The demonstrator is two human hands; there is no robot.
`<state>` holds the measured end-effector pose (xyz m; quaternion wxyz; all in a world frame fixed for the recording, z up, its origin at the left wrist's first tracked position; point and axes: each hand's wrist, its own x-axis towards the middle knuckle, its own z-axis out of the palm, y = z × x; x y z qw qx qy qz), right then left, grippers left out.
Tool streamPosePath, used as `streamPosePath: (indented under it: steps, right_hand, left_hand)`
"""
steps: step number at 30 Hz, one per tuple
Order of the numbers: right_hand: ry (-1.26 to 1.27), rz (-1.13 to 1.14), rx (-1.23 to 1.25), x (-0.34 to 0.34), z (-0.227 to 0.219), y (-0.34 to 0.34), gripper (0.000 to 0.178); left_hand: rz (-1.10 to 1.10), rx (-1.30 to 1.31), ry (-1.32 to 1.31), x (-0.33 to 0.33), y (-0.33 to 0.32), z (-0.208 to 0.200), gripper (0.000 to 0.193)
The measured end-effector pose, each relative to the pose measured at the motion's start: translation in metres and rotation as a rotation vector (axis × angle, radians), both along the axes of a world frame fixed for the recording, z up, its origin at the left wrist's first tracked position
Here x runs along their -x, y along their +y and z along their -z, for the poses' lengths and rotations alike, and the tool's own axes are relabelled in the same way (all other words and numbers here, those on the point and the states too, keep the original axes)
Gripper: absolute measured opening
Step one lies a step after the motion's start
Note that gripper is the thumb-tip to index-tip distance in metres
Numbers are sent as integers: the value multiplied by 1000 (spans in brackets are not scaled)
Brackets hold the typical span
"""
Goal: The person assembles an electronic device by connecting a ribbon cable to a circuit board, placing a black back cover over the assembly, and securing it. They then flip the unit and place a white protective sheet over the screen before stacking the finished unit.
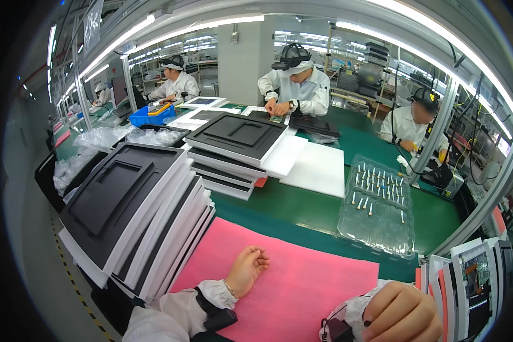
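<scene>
A pink foam sheet (290, 279) lies on the green bench right before me. My left hand (248, 271) rests over its left part, fingers loosely half bent and apart from the thumb, with nothing seen in them. Near the lower right corner my right hand (403, 312) is raised close to the camera, knuckles up and fingers curled down. Its palm and most fingertips are hidden, so I cannot make out whether it holds anything. A small dark spot shows at one fingertip. White sleeves with black straps cover both wrists.
Left of the sheet stands a tall stack of black-and-white trays (119, 199); a lower tray stack (236, 137) sits behind. A clear blister tray (376, 211) holds several small white-tipped parts. Upright panels (473, 285) stand at right. Co-workers (296, 85) sit across the bench.
</scene>
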<state>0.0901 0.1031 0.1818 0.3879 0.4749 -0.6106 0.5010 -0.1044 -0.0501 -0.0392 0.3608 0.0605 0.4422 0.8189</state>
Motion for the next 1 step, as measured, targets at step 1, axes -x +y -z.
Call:
streamPosePath:
  steps: [1]
  right_hand:
    - [0, 1, -10, -2, 1, 3, 21]
  left_hand:
    - [2, -6, 1, 0, -2, 1, 13]
